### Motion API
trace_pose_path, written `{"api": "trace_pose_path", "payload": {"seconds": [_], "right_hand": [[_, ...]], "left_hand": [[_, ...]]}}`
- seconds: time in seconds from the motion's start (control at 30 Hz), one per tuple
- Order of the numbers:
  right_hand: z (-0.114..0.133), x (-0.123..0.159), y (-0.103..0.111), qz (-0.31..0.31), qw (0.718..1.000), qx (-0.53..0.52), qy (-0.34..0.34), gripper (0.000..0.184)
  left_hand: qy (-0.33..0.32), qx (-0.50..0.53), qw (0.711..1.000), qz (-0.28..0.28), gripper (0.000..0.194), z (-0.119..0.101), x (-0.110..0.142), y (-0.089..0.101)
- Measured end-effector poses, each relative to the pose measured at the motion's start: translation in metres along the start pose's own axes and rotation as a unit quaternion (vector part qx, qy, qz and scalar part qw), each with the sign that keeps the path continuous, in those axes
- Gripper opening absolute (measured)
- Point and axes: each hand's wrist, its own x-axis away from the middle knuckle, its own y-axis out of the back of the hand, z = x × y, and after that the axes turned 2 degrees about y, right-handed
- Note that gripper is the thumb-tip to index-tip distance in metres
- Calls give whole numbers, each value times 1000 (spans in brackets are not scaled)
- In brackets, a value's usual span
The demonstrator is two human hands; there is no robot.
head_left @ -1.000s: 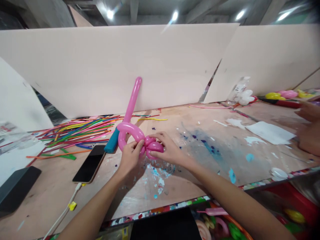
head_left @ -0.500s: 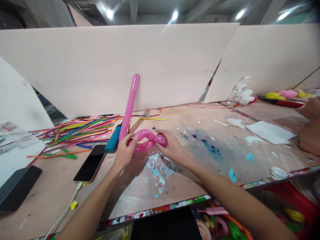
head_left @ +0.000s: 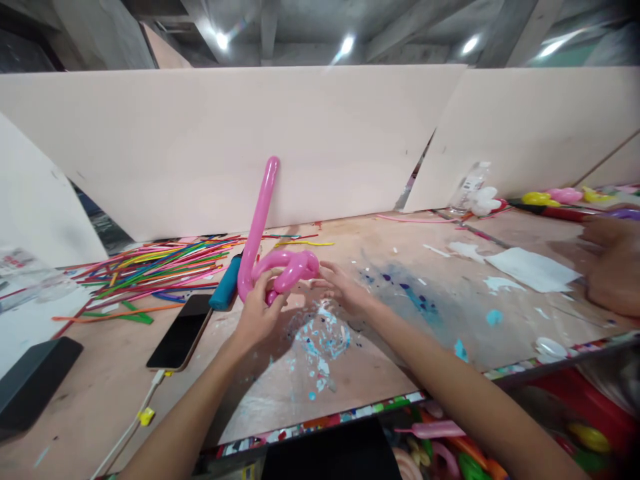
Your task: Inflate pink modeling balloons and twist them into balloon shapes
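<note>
A long pink balloon [head_left: 261, 210] is bent into loops at its lower part, while its straight upper length leans up toward the white board. My left hand [head_left: 261, 308] grips the looped part from below, its fingers wrapped partly around it. My right hand [head_left: 344, 291] is just right of the loops, fingers apart and stretched toward the balloon; its fingertips are close to the rounded end, and whether they touch is unclear. Behind my left hand a blue balloon pump [head_left: 227, 283] lies on the table.
A phone [head_left: 180, 332] with a charging cable and a dark box [head_left: 37, 380] lie left. Uninflated balloons [head_left: 165, 267] are heaped behind them. A white board [head_left: 200, 147] stands at the back. Far right are a bottle [head_left: 471, 185], paper [head_left: 533, 269] and another person's hand [head_left: 613, 267].
The looped part has turned and folded over in my left hand. My right hand has let go of the balloon's end and moved slightly right, its fingers opening.
</note>
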Motion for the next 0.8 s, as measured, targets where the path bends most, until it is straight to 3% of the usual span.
{"api": "trace_pose_path", "payload": {"seconds": [0.1,0.2,0.33,0.43,0.5,0.6,0.67,0.8], "right_hand": [[-1,1,-4,33,995,-89,-34,43],[-1,0,-3,48,991,-122,-35,38],[2,1,0,50,993,-105,6,40],[2,6,-4,70,997,-20,19,45],[-1,9,-9,46,994,81,48,44],[-5,8,-12,-47,963,219,151,41],[-6,4,-10,-85,947,237,198,44],[0,-2,-1,-101,947,212,220,38]], "left_hand": [[17,16,999,43,38,-5,2,1],[37,23,999,22,37,-7,1,5],[56,40,998,-7,35,-7,0,6],[49,44,998,-14,40,-7,0,2],[41,46,998,-3,42,-7,0,0],[40,56,998,8,43,-8,0,1],[45,67,997,-17,40,-9,-2,5],[56,76,993,-65,28,-8,-8,14]]}}
